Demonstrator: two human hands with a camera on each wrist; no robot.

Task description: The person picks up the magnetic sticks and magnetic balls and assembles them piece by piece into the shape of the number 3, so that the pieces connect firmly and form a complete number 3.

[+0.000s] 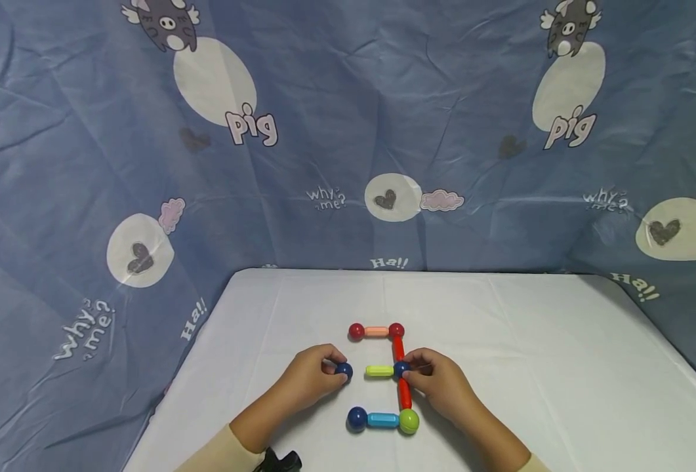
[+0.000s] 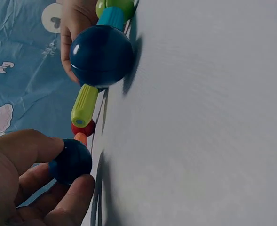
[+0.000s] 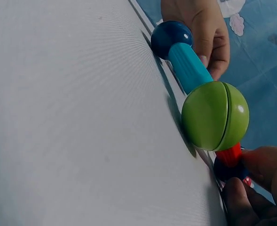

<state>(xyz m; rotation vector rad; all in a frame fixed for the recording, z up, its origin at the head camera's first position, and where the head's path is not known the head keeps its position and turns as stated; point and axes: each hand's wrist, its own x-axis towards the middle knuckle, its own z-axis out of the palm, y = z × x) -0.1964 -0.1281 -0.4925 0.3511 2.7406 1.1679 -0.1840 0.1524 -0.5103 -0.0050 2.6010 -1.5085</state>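
My left hand [image 1: 314, 373] pinches a dark blue ball [image 2: 71, 161] between thumb and fingers, a little left of the free end of a yellow-green rod [image 1: 380, 371]. With thumb and fingertips my right hand [image 1: 440, 378] holds another dark blue ball [image 1: 401, 370], the middle joint of a ball-and-rod figure. From that joint, one red rod [image 1: 398, 348] runs to a red ball [image 1: 396, 330] at the back, and a second red rod [image 1: 405, 394] to a green ball [image 3: 215, 116] at the front. The yellow-green rod points left from the same joint.
At the back, an orange rod [image 1: 376, 332] links to a left red ball [image 1: 356, 332]. In front, a light blue rod [image 1: 383, 420] joins a larger dark blue ball [image 1: 357, 419]. A black object [image 1: 281, 461] lies by the left sleeve. Patterned blue cloth [image 1: 324, 131] hangs behind the white table [image 1: 536, 354].
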